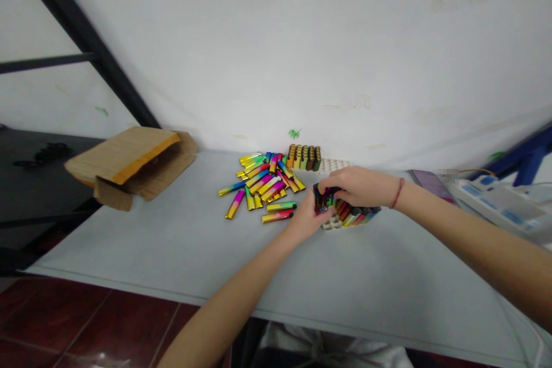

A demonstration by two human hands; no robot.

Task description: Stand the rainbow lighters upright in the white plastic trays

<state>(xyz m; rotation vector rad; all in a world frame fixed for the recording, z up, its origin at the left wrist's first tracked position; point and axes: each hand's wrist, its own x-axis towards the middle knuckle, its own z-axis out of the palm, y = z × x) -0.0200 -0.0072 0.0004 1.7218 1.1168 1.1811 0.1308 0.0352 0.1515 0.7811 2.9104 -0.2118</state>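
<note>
My left hand (307, 217) is closed around a bunch of dark-topped lighters (321, 198) above the left part of a white holed tray (333, 224). My right hand (356, 184) reaches over from the right, fingers bent down onto the same bunch; its fingertips are partly hidden. Colourful lighters (356, 215) stand in the right part of that tray, below my right hand. Left of my hands lies a loose pile of shiny, rainbow-coloured lighters (263, 183). Two of them, a green-yellow one (281, 206) and a red-yellow one (277, 217), lie nearest my left hand.
Against the wall, a second white holed tray (336, 165) holds upright lighters (304, 157) on its left side. An opened cardboard box (142, 155) lies at the table's left. A phone (432, 186) and a white power strip (500, 204) are on the right.
</note>
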